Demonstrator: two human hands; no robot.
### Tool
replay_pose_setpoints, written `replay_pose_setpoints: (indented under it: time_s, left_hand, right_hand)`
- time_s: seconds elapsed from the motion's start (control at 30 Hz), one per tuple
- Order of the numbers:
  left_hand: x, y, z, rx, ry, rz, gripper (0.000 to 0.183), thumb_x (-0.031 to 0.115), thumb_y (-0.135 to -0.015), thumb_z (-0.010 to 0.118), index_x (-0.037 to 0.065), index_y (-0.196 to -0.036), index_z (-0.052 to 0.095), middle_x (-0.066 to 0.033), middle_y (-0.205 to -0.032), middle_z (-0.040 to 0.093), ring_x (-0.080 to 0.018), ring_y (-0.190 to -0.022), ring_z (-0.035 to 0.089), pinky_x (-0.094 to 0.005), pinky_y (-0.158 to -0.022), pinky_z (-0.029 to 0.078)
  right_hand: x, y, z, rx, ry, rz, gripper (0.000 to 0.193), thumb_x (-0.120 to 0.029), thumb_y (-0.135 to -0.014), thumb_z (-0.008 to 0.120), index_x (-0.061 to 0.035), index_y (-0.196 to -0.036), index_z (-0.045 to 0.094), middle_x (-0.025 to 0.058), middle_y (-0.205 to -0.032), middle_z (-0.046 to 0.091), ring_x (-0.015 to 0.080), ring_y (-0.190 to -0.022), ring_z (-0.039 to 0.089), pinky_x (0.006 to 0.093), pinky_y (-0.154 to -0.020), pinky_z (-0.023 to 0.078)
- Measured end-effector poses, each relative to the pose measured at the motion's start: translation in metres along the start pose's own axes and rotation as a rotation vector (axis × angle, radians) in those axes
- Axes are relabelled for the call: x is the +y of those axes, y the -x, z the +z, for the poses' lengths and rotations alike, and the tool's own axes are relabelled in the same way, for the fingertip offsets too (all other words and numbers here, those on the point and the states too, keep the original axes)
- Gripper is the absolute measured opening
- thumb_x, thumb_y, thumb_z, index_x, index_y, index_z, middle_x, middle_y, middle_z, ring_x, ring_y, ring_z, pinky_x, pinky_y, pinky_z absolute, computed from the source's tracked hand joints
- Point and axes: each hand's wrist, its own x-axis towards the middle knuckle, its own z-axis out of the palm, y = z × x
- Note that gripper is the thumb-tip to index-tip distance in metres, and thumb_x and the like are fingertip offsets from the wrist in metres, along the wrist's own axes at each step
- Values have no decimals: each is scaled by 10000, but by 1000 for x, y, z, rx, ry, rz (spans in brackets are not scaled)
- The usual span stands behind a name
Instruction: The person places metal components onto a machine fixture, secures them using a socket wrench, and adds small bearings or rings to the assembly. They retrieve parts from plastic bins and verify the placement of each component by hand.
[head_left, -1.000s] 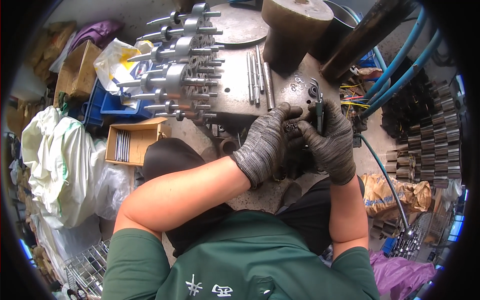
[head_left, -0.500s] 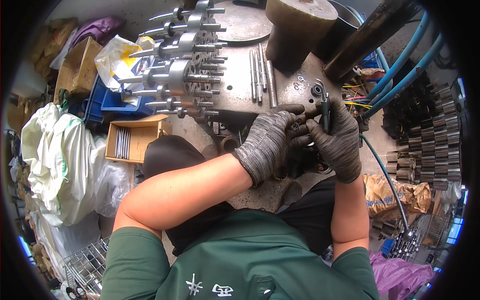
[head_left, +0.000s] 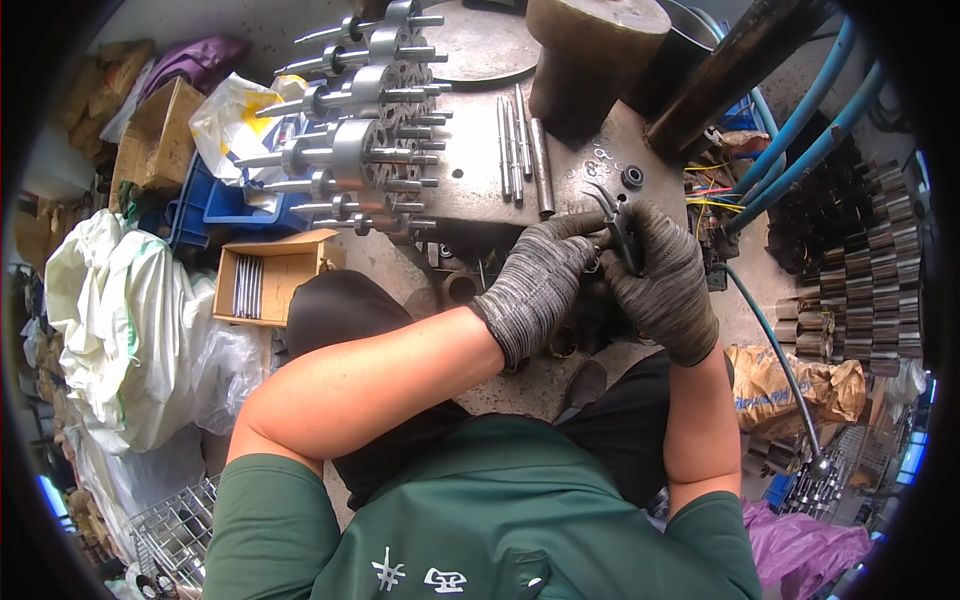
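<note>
My right hand, in a grey knitted work glove, is closed around dark bent-nose pliers. Their curved tips point up and to the left over the table edge. Close by on the left, my gloved left hand has its fingers bent together near the pliers; whatever small thing they grip is mostly hidden. A small black bearing lies on the metal table just beyond the pliers. Several thin snap rings are scattered beside it.
Several steel shafts with bearings and round housings line the table's left side. Thin rods and a thicker pin lie mid-table. A heavy cylinder stands behind. Blue hoses run at right. An open cardboard box holds rods.
The pliers have turned from nearly upright to leaning left, their tips moving away from the bearing. My right hand has come left, closer to my left hand.
</note>
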Motion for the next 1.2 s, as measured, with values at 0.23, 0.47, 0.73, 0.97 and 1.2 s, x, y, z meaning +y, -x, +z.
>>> replay_pose_setpoints:
  time_s: [0.23,0.47,0.73,0.97,1.2]
  left_hand:
    - [4,-3,2,21,398,-90,291,58,-984,523,4,-1257,609,-88,-994,661,-193,-856,646,-306,-767,590]
    - [-5,-12,-5,-47,189,23,240,119,-1015,574,18,-1229,617,-85,-1039,690,-171,-884,673,-273,-744,568]
    - [-2,-5,-4,-32,4,129,246,145,-1010,635,38,-1231,618,-61,-998,688,-120,-882,660,-243,-737,551]
    - [17,1,-3,-19,111,189,143,167,-999,613,56,-1089,599,-84,-994,667,-193,-900,666,-335,-797,577]
    - [51,-8,-20,182,400,195,153,148,-971,562,0,-1010,565,-157,-1042,670,-279,-922,686,-352,-755,606]
  right_hand:
    - [-5,5,7,114,-623,251,266,64,-884,650,-16,-1128,580,55,-926,670,116,-868,684,272,-726,585]
    - [1,3,0,197,-752,258,290,54,-876,687,-20,-1135,582,48,-980,661,132,-888,670,264,-768,573]
    - [10,3,15,183,-873,358,319,-2,-886,715,-24,-1166,564,47,-996,656,120,-856,656,248,-746,555]
    - [5,0,1,46,-1426,546,481,-95,-935,661,-6,-1368,471,119,-1100,665,145,-916,651,248,-760,531]
    - [10,-4,-12,-147,-1749,567,547,-306,-989,585,-1,-1421,446,303,-1238,604,366,-986,679,363,-700,604]
